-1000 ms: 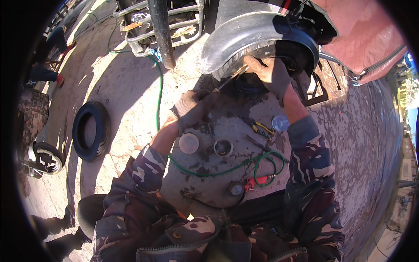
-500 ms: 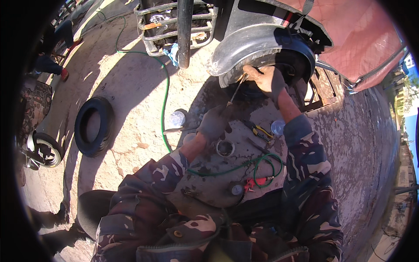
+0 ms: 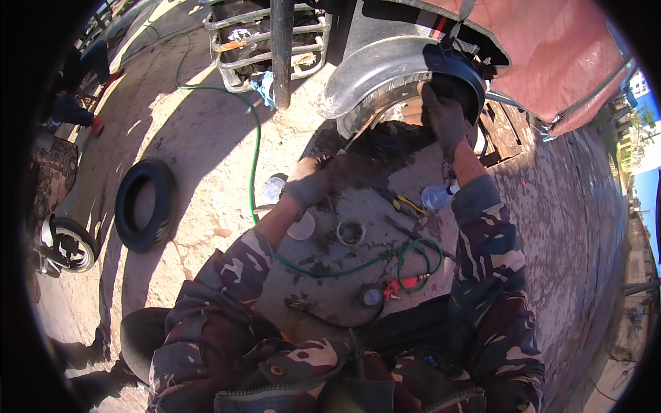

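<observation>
A wheel's tire (image 3: 358, 118) sits beneath a grey-black fender (image 3: 375, 60), with a loose-looking black rubber section hanging low. My gloved left hand (image 3: 308, 184) is closed on a thin rod-like tool (image 3: 358, 141), its far end reaching to the tire; its exact kind is unclear. My gloved right hand (image 3: 444, 120) grips the tire's right side, its fingers curled into the wheel opening and partly shaded. On the ground below lie yellow-and-black pliers (image 3: 406, 204), a clear plastic bottle (image 3: 435, 197) and a small round cup (image 3: 351, 233).
A red air gun (image 3: 406, 283) with a gauge (image 3: 372, 297) lies near my knees on a green hose (image 3: 330, 274). A loose tire (image 3: 144, 206) lies at left. A metal rack (image 3: 268, 48) and a post (image 3: 281, 62) stand ahead. Another person's legs (image 3: 96, 62) show far left.
My right hand has moved from the tool's tip to the tire's right side. My left hand has drawn left and slightly back, still holding the tool. The bottle now lies tilted.
</observation>
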The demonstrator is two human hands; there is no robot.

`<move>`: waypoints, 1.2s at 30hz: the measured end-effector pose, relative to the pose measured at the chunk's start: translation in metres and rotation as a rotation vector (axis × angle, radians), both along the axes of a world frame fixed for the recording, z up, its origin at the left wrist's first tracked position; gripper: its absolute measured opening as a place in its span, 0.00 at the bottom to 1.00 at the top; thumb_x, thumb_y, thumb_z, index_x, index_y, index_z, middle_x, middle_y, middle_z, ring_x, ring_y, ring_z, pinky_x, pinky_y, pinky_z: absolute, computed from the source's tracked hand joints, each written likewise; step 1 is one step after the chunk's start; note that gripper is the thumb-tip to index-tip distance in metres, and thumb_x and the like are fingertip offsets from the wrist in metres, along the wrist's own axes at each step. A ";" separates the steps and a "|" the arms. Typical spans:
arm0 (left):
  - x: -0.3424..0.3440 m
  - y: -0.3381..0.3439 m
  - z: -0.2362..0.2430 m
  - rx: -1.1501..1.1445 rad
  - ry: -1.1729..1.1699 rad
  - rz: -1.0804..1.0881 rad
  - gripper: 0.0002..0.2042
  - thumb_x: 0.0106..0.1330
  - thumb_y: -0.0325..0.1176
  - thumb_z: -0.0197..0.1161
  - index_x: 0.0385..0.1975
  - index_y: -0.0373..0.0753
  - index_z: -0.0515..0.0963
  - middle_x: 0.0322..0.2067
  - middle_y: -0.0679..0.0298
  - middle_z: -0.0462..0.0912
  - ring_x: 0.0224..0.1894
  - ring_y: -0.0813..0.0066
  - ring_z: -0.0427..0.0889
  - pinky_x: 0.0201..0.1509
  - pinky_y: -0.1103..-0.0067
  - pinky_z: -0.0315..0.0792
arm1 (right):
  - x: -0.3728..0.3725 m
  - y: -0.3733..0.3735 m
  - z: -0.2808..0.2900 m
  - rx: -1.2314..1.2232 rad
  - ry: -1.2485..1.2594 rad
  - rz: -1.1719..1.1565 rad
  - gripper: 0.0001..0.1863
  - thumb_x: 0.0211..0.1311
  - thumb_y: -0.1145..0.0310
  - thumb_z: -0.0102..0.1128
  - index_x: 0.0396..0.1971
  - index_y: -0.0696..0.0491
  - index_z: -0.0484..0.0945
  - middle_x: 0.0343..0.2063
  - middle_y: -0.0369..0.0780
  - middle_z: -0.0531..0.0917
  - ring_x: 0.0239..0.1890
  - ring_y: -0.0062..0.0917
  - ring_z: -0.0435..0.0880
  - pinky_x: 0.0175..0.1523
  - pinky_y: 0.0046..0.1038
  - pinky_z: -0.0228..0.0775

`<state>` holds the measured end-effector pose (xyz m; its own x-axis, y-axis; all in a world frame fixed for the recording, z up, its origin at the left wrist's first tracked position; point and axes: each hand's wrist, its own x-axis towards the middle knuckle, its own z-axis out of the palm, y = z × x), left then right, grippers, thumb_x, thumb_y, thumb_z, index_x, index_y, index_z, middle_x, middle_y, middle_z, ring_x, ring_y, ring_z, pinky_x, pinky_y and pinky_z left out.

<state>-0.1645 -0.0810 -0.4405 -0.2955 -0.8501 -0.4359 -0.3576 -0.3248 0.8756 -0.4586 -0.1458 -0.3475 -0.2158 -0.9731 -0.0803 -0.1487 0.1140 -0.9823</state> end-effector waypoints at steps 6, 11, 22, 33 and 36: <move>0.011 -0.012 -0.035 -0.146 0.102 -0.082 0.21 0.77 0.53 0.59 0.50 0.41 0.86 0.25 0.64 0.85 0.21 0.76 0.81 0.26 0.74 0.75 | 0.000 -0.009 -0.031 -0.052 -0.077 0.068 0.28 0.70 0.55 0.71 0.47 0.71 0.82 0.37 0.54 0.90 0.34 0.39 0.93 0.41 0.32 0.87; 0.011 -0.011 -0.035 -0.179 0.050 -0.024 0.20 0.77 0.52 0.59 0.40 0.39 0.86 0.20 0.67 0.82 0.16 0.79 0.77 0.20 0.78 0.69 | -0.010 -0.041 -0.078 -0.127 -0.116 0.197 0.30 0.68 0.58 0.73 0.55 0.71 0.77 0.43 0.55 0.88 0.38 0.46 0.92 0.39 0.39 0.87; 0.020 -0.044 0.002 -0.154 -0.048 -0.204 0.20 0.79 0.50 0.60 0.53 0.39 0.86 0.25 0.62 0.86 0.20 0.75 0.84 0.25 0.73 0.78 | 0.017 -0.020 -0.053 -0.044 -0.064 0.257 0.29 0.69 0.55 0.70 0.42 0.74 0.81 0.37 0.57 0.89 0.33 0.47 0.90 0.43 0.42 0.86; -0.088 0.035 -0.039 0.066 0.518 0.256 0.21 0.81 0.51 0.55 0.48 0.35 0.81 0.19 0.60 0.82 0.15 0.76 0.79 0.18 0.76 0.70 | 0.011 -0.019 -0.055 -0.569 0.959 0.357 0.13 0.67 0.58 0.71 0.48 0.43 0.89 0.34 0.45 0.91 0.31 0.43 0.87 0.37 0.39 0.78; -0.071 0.025 -0.046 0.093 0.432 0.167 0.21 0.81 0.50 0.55 0.50 0.35 0.82 0.24 0.59 0.85 0.17 0.76 0.80 0.18 0.75 0.71 | 0.010 -0.018 -0.059 -0.546 0.866 0.409 0.14 0.70 0.61 0.68 0.53 0.35 0.89 0.34 0.41 0.91 0.30 0.41 0.87 0.37 0.39 0.78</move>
